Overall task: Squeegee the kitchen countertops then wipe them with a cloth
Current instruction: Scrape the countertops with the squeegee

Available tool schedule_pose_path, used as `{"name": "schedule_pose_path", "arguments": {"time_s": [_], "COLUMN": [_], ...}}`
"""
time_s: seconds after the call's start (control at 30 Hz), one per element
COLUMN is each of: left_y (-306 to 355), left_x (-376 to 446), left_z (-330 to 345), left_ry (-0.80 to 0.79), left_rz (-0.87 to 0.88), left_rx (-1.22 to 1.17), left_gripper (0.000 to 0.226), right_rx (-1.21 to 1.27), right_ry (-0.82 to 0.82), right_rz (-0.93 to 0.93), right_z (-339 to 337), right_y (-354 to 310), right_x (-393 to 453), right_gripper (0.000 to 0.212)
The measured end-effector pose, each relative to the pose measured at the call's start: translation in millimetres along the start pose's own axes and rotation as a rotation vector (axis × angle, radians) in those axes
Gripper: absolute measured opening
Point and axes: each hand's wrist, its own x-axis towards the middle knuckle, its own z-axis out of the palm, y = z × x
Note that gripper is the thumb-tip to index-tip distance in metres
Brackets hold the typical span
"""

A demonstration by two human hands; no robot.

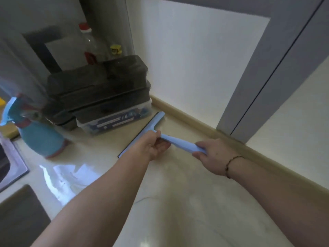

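Both hands grip the squeegee: left hand near the blade, right hand at the handle's end. Keep the blade flat on the tabletop; draw steadily, with even pressure.

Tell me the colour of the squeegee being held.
Light blue plastic squeegee with a dark blade edge, seen best in the head view.

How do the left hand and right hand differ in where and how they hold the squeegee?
The left hand holds the squeegee where handle meets blade; the right hand grips the handle's far end. The left palm faces up and partly open; the right fingers wrap round. Only the right wrist wears a bracelet. Both are bare.
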Motion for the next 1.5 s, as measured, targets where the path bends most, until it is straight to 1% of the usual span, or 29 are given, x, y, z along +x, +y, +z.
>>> {"name": "schedule_pose_path", "arguments": {"time_s": [0.1,0.2,0.3,0.37,0.43,0.5,0.6,0.7,0.83,1.07,1.1,1.13,1.2,1.23,1.3,1.33,1.4,1.5], "left_y": [-4.9,-7.7,-22.5,-42.9,-66.0,-85.2,-107.2,-131.8,-171.2,-248.2,-260.8,-273.7,-299.5,-312.7,-338.6,-351.7,-377.0,-412.4], "left_x": [-1.9,-7.3,-20.2,-27.7,-33.4,-38.4,-49.3,-65.2,-82.6,-123.5,-129.9,-135.8,-149.2,-157.1,-173.4,-182.6,-201.3,-228.8], "left_z": [6.1,14.1,35.3,54.8,71.8,81.6,93.8,110.6,132.8,177.8,185.5,193.3,208.3,215.8,231.3,239.6,255.0,276.5], "left_ry": [0.031,0.057,0.02,-0.008,-0.016,-0.005,-0.012,-0.006,-0.04,-0.11,-0.119,-0.129,-0.159,-0.185,-0.237,-0.247,-0.248,-0.293], "left_rz": [0.011,0.022,-0.025,-0.053,-0.071,-0.069,-0.082,-0.091,-0.109,-0.16,-0.166,-0.174,-0.201,-0.22,-0.255,-0.264,-0.275,-0.301], "left_rx": [0.052,0.081,0.138,0.173,0.196,0.212,0.229,0.251,0.286,0.282,0.291,0.297,0.295,0.292,0.286,0.292,0.313,0.331], "left_gripper": [0.03,0.019,0.013,0.011,0.014,0.024,0.031,0.025,0.015,0.013,0.015,0.017,0.022,0.024,0.025,0.023,0.021,0.019], "right_rx": [-0.023,-0.03,-0.012,-0.004,-0.018,-0.022,0.012,0.018,0.007,-0.029,-0.029,-0.022,0.027,0.058,0.091,0.097,0.088,0.082], "right_ry": [-0.017,-0.032,-0.05,-0.073,-0.086,-0.102,-0.096,-0.098,-0.084,-0.069,-0.058,-0.064,-0.047,-0.035,-0.035,-0.028,-0.011,-0.029], "right_rz": [-0.016,-0.022,0.027,0.063,0.08,0.096,0.127,0.155,0.174,0.25,0.259,0.282,0.286,0.292,0.336,0.372,0.421,0.499], "right_z": [0.7,-1.7,-7.8,-11.2,-13.5,-13.0,-9.3,-10.9,-10.8,-17.4,-18.4,-20.0,-18.4,-14.5,-11.8,-10.4,-12.1,-13.9], "right_y": [1.6,6.8,34.3,60.2,81.7,95.1,112.4,133.5,167.8,219.7,229.1,237.1,261.4,276.0,296.3,306.5,320.5,340.5], "right_x": [0.8,-1.6,-18.8,-37.4,-59.4,-80.0,-107.6,-135.0,-174.7,-261.7,-275.5,-289.9,-317.3,-332.0,-363.9,-380.0,-410.8,-454.7], "right_gripper": [0.024,0.025,0.033,0.032,0.027,0.018,0.029,0.03,0.028,0.031,0.033,0.041,0.065,0.066,0.045,0.039,0.035,0.032]}}
